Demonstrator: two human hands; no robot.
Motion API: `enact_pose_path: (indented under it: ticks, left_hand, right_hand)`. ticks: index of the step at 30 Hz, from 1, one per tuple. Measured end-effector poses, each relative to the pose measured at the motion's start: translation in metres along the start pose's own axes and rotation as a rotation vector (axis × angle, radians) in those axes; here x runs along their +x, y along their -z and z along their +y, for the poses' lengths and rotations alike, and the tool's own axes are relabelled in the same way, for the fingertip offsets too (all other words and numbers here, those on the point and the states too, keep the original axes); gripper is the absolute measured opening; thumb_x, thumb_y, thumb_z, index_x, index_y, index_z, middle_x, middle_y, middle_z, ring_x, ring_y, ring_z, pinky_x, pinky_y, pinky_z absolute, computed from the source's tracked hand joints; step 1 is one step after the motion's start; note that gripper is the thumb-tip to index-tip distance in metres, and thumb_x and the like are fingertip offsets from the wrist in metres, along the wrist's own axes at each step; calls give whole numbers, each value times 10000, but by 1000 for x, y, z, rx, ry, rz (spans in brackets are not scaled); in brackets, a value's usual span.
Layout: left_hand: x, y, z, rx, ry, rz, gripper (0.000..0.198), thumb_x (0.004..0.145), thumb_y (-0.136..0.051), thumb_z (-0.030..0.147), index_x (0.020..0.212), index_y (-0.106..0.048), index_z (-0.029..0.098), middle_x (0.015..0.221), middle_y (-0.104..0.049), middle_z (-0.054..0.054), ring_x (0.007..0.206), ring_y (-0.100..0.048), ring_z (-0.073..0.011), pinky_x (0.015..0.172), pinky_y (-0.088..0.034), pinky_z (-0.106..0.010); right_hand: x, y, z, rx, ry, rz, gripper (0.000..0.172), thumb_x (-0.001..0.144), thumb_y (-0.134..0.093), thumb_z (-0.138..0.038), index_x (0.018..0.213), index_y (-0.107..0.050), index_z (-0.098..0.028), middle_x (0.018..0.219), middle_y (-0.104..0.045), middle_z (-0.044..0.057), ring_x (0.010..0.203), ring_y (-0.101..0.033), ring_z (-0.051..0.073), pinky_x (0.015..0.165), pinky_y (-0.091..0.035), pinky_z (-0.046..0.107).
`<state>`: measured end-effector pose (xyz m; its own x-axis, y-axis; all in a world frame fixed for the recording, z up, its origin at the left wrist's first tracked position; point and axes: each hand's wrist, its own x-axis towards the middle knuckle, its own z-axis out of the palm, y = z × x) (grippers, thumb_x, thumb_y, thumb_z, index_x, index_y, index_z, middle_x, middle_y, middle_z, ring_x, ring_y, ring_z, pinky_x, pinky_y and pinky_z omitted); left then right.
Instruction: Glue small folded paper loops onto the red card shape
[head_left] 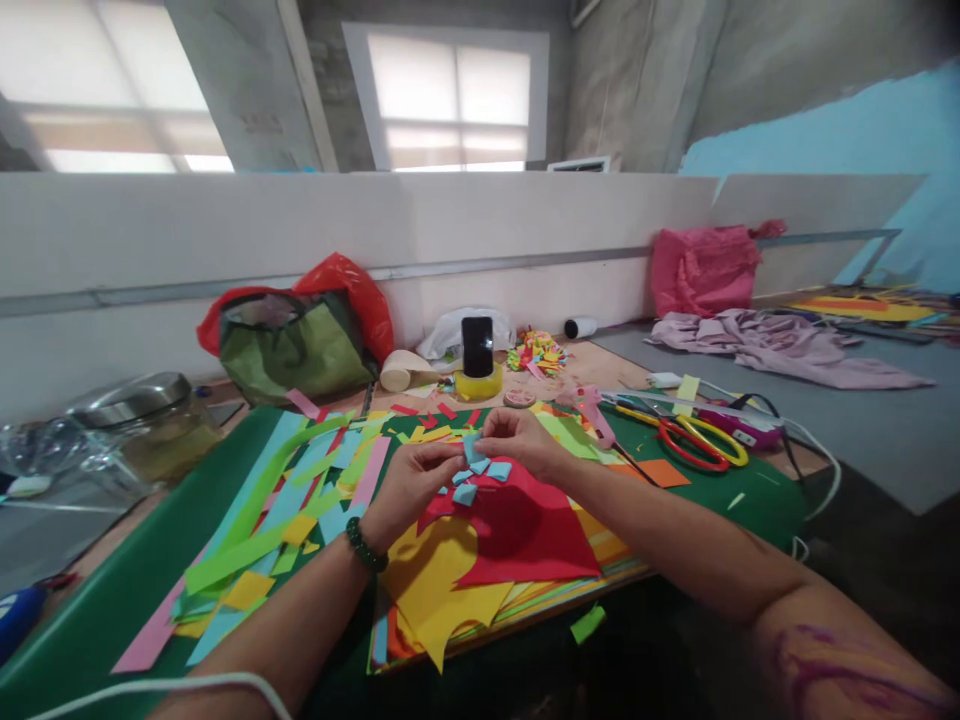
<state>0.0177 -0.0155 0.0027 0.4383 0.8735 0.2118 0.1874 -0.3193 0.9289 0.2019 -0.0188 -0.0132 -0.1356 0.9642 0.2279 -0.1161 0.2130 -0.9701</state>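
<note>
My left hand [412, 482] and my right hand [519, 440] meet over a red paper sheet [525, 535] on a stack of coloured sheets. Both pinch a small light blue paper piece [472, 448] between their fingertips. Three more small blue squares [480, 475] lie on the red sheet just below the fingers. A yellow cut sheet [435, 590] lies under the red one. My left wrist wears a dark bead bracelet [365, 546].
Green, pink, blue and yellow paper strips [285, 500] litter the green mat at left. Scissors with red and yellow handles [694, 437] lie at right. A phone [477, 347] stands on a yellow tape roll. A glass jar [150, 425] and a bag [292, 345] are at the back left.
</note>
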Motion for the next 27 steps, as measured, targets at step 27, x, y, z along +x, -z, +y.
enact_pose_path:
  ticks: [27]
  left_hand:
    - [0,-2,1,64,-47,15,307,674,-683,456,719,-632,157,656,-617,-13,585,-515,-121,530,-399,-229]
  right_hand:
    - [-7,-9,2,-198,139,-103,343,604,-742,-306,821,-495,-207,732,-575,-30,675,-557,116,621,-443,251]
